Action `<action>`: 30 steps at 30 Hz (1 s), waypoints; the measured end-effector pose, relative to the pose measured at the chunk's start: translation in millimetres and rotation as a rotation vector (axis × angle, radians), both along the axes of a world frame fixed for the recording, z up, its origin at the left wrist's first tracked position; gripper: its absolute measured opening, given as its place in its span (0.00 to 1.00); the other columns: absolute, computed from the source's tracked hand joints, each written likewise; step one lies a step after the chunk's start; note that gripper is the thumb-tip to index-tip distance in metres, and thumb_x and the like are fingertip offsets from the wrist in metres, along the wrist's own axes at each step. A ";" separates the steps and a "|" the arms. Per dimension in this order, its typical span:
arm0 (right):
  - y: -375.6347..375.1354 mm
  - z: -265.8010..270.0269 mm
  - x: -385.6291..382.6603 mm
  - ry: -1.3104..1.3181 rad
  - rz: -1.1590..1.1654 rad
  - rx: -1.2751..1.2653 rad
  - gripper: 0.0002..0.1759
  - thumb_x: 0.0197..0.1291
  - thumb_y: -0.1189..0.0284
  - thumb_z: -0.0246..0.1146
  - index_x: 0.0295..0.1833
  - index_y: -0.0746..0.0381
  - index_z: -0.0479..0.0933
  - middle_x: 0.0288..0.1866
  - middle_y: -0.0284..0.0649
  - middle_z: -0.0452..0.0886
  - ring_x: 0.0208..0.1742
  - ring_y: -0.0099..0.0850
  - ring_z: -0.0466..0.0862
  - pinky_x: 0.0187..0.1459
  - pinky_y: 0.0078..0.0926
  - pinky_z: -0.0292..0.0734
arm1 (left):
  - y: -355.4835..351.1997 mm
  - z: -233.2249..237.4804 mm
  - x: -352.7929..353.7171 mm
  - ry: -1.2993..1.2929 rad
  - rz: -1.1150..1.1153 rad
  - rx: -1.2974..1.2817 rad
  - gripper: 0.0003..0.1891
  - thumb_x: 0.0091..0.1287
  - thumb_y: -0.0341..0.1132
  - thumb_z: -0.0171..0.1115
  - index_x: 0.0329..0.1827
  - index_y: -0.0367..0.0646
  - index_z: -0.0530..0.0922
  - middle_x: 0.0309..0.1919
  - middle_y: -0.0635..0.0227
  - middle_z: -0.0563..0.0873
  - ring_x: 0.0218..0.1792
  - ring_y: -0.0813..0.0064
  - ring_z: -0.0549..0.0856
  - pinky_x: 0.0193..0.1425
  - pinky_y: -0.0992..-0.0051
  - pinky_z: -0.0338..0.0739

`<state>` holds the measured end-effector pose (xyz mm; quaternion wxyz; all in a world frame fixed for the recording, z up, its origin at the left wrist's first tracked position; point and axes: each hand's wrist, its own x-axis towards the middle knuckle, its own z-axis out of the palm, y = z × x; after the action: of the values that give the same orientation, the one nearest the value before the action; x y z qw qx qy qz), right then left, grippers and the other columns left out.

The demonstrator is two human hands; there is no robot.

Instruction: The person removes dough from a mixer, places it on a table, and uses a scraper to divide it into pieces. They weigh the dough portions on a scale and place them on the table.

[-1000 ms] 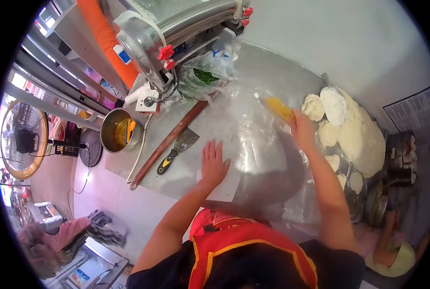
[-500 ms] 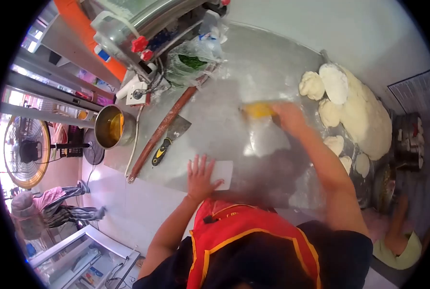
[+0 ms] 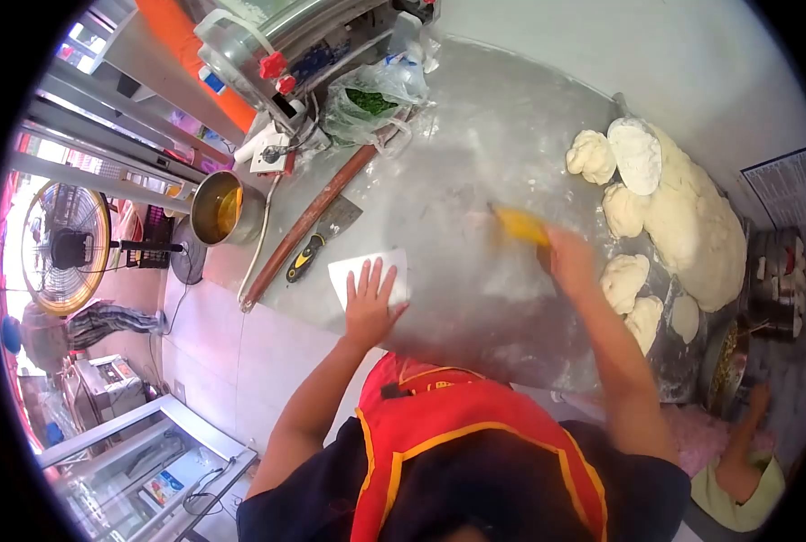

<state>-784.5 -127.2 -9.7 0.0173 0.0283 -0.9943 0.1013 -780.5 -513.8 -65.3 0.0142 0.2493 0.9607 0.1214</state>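
My left hand [image 3: 369, 307] lies flat with spread fingers on a white rectangular sheet or scraper [image 3: 401, 271] on the metal worktop [image 3: 439, 172]. A yellow brush-like tool [image 3: 522, 226], smeared by motion, is gripped in my right hand [image 3: 567, 257] over the middle of the worktop. Right of that hand are several dough lumps [image 3: 623, 282] beside a large dough mass [image 3: 697, 239]. A white floury oval piece [image 3: 635, 156] rests against the mass. Left of my left hand lies a scraper with a black and yellow handle [image 3: 305, 258].
A long brown rolling pin [image 3: 317, 212] lies along the left side, near a plastic bag of greens [image 3: 370, 104]. Beyond are a metal pot [image 3: 213, 210], a machine with red knobs [image 3: 272, 65] and a fan [image 3: 67, 248]. Another person's arm [image 3: 745, 443] shows at lower right.
My left hand and the white sheet have shifted left and away from my body, the fingers now on top of it. My right hand has brought the yellow tool right and nearer me.
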 end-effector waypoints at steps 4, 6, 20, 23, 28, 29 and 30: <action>-16.6 21.5 54.1 0.139 0.106 -0.129 0.18 0.53 0.78 0.57 0.52 0.59 0.75 0.47 0.48 0.80 0.46 0.48 0.79 0.49 0.40 0.74 | -5.1 -6.9 -27.2 0.046 0.131 0.052 0.37 0.59 0.51 0.63 0.69 0.45 0.62 0.69 0.54 0.62 0.71 0.53 0.58 0.71 0.49 0.50; -20.7 42.2 57.3 0.076 -0.149 -0.147 0.18 0.55 0.78 0.58 0.53 0.60 0.75 0.45 0.44 0.81 0.43 0.41 0.82 0.46 0.33 0.76 | -1.7 -5.9 -32.8 0.048 0.171 0.057 0.36 0.60 0.49 0.63 0.68 0.44 0.63 0.69 0.53 0.62 0.71 0.53 0.59 0.71 0.50 0.51; -115.5 -36.0 36.8 -0.253 -0.663 -1.680 0.17 0.59 0.79 0.58 0.55 0.62 0.72 0.42 0.35 0.80 0.43 0.27 0.81 0.45 0.26 0.78 | -108.2 16.0 -33.6 0.253 0.506 0.271 0.24 0.56 0.32 0.63 0.57 0.34 0.71 0.55 0.49 0.75 0.57 0.49 0.72 0.63 0.58 0.65; -140.3 -45.4 32.3 -0.335 -0.588 -1.676 0.17 0.59 0.73 0.60 0.55 0.62 0.73 0.41 0.38 0.81 0.39 0.29 0.82 0.40 0.31 0.80 | -86.9 15.3 -45.9 0.147 0.364 0.326 0.24 0.57 0.31 0.62 0.57 0.33 0.70 0.54 0.46 0.75 0.57 0.47 0.72 0.64 0.57 0.65; -178.4 -64.1 37.2 -0.232 -0.507 -1.750 0.26 0.57 0.71 0.62 0.61 0.63 0.67 0.49 0.41 0.79 0.48 0.32 0.80 0.49 0.32 0.77 | -47.9 16.0 -51.0 0.027 0.104 0.468 0.28 0.61 0.29 0.61 0.65 0.34 0.64 0.62 0.45 0.68 0.64 0.46 0.67 0.67 0.56 0.61; -184.7 -44.7 40.1 -0.236 -0.598 -1.569 0.26 0.56 0.71 0.60 0.62 0.65 0.66 0.51 0.43 0.78 0.50 0.33 0.79 0.50 0.32 0.76 | -35.5 20.0 -55.2 -0.017 0.045 0.481 0.29 0.61 0.30 0.62 0.65 0.34 0.64 0.63 0.45 0.67 0.64 0.46 0.66 0.67 0.57 0.61; -185.7 -40.9 46.6 -0.219 -0.672 -1.395 0.29 0.56 0.71 0.61 0.63 0.66 0.64 0.54 0.45 0.75 0.55 0.34 0.77 0.54 0.32 0.73 | -23.5 25.9 -56.1 -0.056 0.001 0.485 0.30 0.61 0.31 0.63 0.66 0.34 0.63 0.64 0.45 0.66 0.65 0.46 0.65 0.68 0.57 0.61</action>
<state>-737.9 -312.9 -50.6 -0.0373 -0.3019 -0.6522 0.6943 -836.6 -537.3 -39.3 -0.0195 0.2414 0.9027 0.3556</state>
